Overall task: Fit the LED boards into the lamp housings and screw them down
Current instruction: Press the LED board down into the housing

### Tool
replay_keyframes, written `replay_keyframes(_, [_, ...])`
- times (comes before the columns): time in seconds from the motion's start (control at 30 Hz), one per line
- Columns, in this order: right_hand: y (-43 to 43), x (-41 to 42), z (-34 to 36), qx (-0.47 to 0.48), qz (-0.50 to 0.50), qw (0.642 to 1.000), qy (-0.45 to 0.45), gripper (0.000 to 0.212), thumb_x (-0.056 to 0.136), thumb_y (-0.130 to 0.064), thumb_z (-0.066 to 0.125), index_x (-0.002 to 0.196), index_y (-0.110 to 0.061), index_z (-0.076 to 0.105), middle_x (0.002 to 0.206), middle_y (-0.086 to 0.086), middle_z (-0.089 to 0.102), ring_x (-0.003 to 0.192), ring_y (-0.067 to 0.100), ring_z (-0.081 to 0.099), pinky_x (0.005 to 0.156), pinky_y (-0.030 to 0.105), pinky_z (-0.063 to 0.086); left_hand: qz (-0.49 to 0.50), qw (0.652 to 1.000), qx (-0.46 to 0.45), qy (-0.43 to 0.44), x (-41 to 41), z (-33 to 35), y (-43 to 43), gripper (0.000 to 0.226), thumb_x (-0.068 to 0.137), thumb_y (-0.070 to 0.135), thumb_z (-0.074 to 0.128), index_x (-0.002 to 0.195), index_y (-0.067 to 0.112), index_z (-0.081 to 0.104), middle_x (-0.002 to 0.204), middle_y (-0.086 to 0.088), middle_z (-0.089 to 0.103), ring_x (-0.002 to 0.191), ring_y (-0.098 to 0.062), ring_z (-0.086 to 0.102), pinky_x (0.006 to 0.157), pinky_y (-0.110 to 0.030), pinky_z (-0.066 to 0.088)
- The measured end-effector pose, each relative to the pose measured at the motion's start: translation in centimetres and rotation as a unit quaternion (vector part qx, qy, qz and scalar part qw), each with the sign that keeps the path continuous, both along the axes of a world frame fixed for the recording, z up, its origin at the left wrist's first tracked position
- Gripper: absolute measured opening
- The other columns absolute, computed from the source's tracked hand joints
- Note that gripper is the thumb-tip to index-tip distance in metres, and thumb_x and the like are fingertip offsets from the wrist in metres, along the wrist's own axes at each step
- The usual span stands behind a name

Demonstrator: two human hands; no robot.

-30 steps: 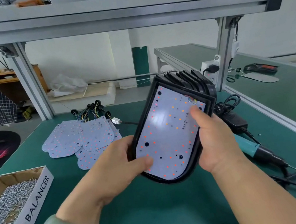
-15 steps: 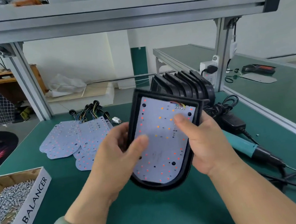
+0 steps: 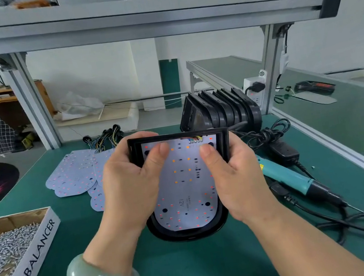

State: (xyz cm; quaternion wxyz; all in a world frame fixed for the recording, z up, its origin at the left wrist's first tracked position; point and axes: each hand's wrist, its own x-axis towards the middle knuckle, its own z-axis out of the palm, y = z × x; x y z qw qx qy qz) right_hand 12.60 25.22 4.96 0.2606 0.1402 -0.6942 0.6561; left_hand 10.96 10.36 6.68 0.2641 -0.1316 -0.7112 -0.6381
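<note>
a cardboard box of loose screws sits at the left edge. spare led boards with wire bundles fan out beyond the left hand. a teal electric screwdriver and its black cable lie to the right, near a row of black housings standing on edge. the green tabletop sits under an aluminium frame in a white-walled room. both hands grip the lamp housing by its sides at the tabletop's middle. the left hand and right hand press their thumbs on the white led board lying inside it, dotted with red and orange leds, marked 12v, coloured wires at its far edge.
</note>
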Motion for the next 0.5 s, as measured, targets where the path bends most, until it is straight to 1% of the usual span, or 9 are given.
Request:
replay_keyframes(0.1, [0.3, 0.0, -0.1, -0.009, -0.005, 1.0, -0.003, 0.009, 0.088, -0.03, 0.056, 0.088, -0.03, 0.065, 0.086, -0.013, 0.069, 0.08, 0.005, 0.062, 0.076, 0.023, 0.052, -0.081, 0.995, 0.014, -0.063, -0.1, 0.1, -0.5, 0.015, 0.075, 0.026, 0.078, 0.079, 0.037, 0.069, 0.078, 0.015, 0.072, 0.077, -0.009, 0.067, 0.074, -0.03, 0.055])
replay_keyframes(0.2, [-0.3, 0.1, -0.3, -0.01, -0.026, 1.0, -0.006, 0.009, 0.086, -0.028, 0.055, 0.085, -0.026, 0.064, 0.079, -0.018, 0.067, 0.074, -0.002, 0.059, 0.07, 0.014, 0.047, -0.058, 0.994, 0.015, -0.09, -0.3, 0.1, -0.5, 0.013, 0.078, 0.02, 0.077, 0.08, 0.032, 0.07, 0.08, 0.011, 0.072, 0.078, -0.014, 0.065, 0.083, -0.044, 0.053])
replay_keyframes(0.27, [-0.6, 0.1, -0.4, 0.007, -0.086, 0.996, 0.013, 0.007, 0.087, -0.026, 0.054, 0.088, -0.025, 0.061, 0.075, -0.021, 0.063, 0.07, -0.007, 0.055, 0.067, 0.007, 0.041, 0.049, 0.995, -0.037, -0.08, -0.1, -0.3, -0.2, 0.029, 0.079, 0.023, 0.075, 0.103, 0.03, 0.062, 0.098, 0.012, 0.066, 0.089, -0.01, 0.06, 0.091, -0.037, 0.05])
replay_keyframes(0.3, [-0.6, 0.0, -0.4, 0.003, -0.121, 0.992, 0.024, 0.008, 0.087, -0.025, 0.054, 0.091, -0.024, 0.06, 0.076, -0.021, 0.062, 0.072, -0.008, 0.055, 0.067, 0.005, 0.039, 0.118, 0.989, -0.075, -0.049, 0.3, -0.5, 0.0, 0.042, 0.078, 0.029, 0.075, 0.115, 0.028, 0.056, 0.107, 0.013, 0.059, 0.096, -0.007, 0.054, 0.093, -0.028, 0.046])
replay_keyframes(0.33, [-0.5, 0.0, -0.3, -0.011, -0.15, 0.988, 0.035, 0.01, 0.087, -0.024, 0.054, 0.095, -0.024, 0.059, 0.078, -0.021, 0.062, 0.075, -0.01, 0.056, 0.068, 0.003, 0.038, 0.157, 0.982, -0.104, 0.005, 1.0, -0.6, 0.2, 0.048, 0.077, 0.037, 0.073, 0.119, 0.031, 0.051, 0.11, 0.016, 0.053, 0.098, -0.003, 0.05, 0.092, -0.016, 0.04])
replay_keyframes(0.37, [-0.6, 0.1, -0.3, -0.027, -0.17, 0.984, 0.045, 0.012, 0.086, -0.024, 0.054, 0.098, -0.026, 0.058, 0.08, -0.021, 0.063, 0.077, -0.011, 0.056, 0.069, 0.002, 0.038, 0.141, 0.981, -0.132, 0.036, 1.9, -0.6, 0.7, 0.046, 0.075, 0.045, 0.069, 0.116, 0.037, 0.049, 0.109, 0.021, 0.053, 0.098, 0.001, 0.049, 0.088, -0.008, 0.037])
replay_keyframes(0.4, [-0.8, 0.2, -0.3, -0.04, -0.173, 0.983, 0.046, 0.015, 0.085, -0.025, 0.055, 0.098, -0.03, 0.057, 0.081, -0.022, 0.064, 0.077, -0.011, 0.057, 0.07, 0.002, 0.039, 0.077, 0.985, -0.149, 0.034, 2.7, -0.6, 1.3, 0.046, 0.072, 0.051, 0.062, 0.115, 0.041, 0.049, 0.109, 0.024, 0.056, 0.099, 0.006, 0.051, 0.086, -0.004, 0.036])
replay_keyframes(0.47, [-1.8, 0.6, -0.8, -0.053, -0.092, 0.994, 0.016, 0.023, 0.077, -0.028, 0.061, 0.097, -0.039, 0.057, 0.085, -0.023, 0.068, 0.076, -0.007, 0.061, 0.07, 0.008, 0.045, -0.057, 0.987, -0.151, -0.018, 3.7, -0.7, 2.7, 0.065, 0.068, 0.059, 0.057, 0.126, 0.034, 0.046, 0.115, 0.023, 0.06, 0.108, 0.008, 0.054, 0.09, -0.01, 0.041])
replay_keyframes(0.5, [-2.3, 0.8, -1.1, -0.044, -0.021, 0.999, 0.001, 0.031, 0.073, -0.029, 0.064, 0.1, -0.041, 0.057, 0.089, -0.019, 0.069, 0.079, -0.004, 0.063, 0.072, 0.014, 0.048, -0.073, 0.988, -0.136, -0.029, 3.8, -0.9, 3.2, 0.065, 0.068, 0.058, 0.06, 0.125, 0.03, 0.048, 0.111, 0.022, 0.063, 0.104, 0.007, 0.057, 0.087, -0.013, 0.045])
